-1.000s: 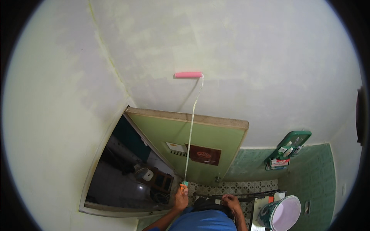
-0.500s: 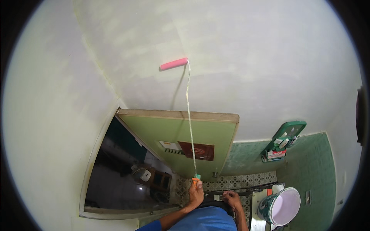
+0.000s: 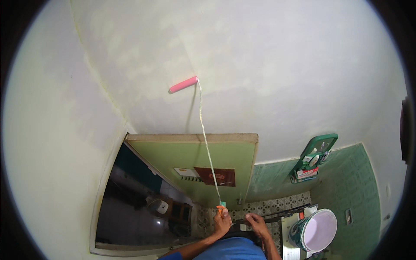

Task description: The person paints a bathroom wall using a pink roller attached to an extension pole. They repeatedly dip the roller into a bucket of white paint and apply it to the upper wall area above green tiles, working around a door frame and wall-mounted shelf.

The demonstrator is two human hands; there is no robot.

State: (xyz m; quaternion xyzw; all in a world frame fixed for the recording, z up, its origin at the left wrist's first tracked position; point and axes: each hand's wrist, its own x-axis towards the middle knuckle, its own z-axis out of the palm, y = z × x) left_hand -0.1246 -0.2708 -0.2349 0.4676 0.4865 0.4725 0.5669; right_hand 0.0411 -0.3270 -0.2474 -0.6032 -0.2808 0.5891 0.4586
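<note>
My left hand (image 3: 222, 224) is wrapped round the orange and green handle of a paint roller (image 3: 206, 141). The roller's long, paint-smeared wire rod reaches up past the door, and its pink sleeve (image 3: 183, 84) lies at the wall (image 3: 242, 56), which bears patchy pale lilac and whitish paint. Close to my waist, my right hand (image 3: 258, 225) has its fingers curled together; what they hold, if anything, is hidden. To the right of that hand stands a paint bucket (image 3: 299, 232) with pale lilac paint inside.
A green door (image 3: 173, 151) stands open below the roller, beside a dark doorway (image 3: 125, 212). On the right wall hangs a green mirror shelf (image 3: 310, 160) with toiletries, above green tiles (image 3: 273, 177). The bucket rests by a ladder-like frame (image 3: 287, 247) over patterned floor tiles (image 3: 286, 203).
The roller sleeve sits lower and further left in the picture. The whole view has shifted somewhat, with the door appearing lower and further left. My left hand keeps its grip.
</note>
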